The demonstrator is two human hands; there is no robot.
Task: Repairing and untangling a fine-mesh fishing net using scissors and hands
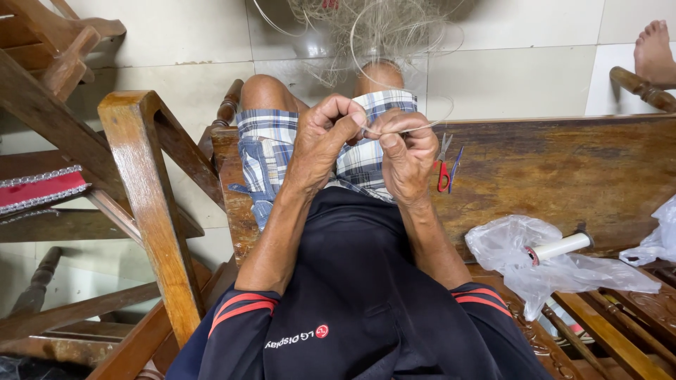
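Observation:
I sit on a wooden bench (563, 169) and look down at my lap. My left hand (325, 135) and my right hand (407, 151) meet above my checked shorts, fingertips pinched together on thin pale fishing line (373, 131). The line runs up and away to a tangled heap of fine netting (373, 32) on the tiled floor beyond my knees. What sits exactly between the fingertips is too small to make out.
Small red-handled scissors (443, 171) lie on the bench beside my right hand. A white spool (560, 248) rests on a crumpled clear plastic bag (542, 271) further right. A wooden armrest (151, 204) stands at my left. Another person's bare foot (655, 53) shows top right.

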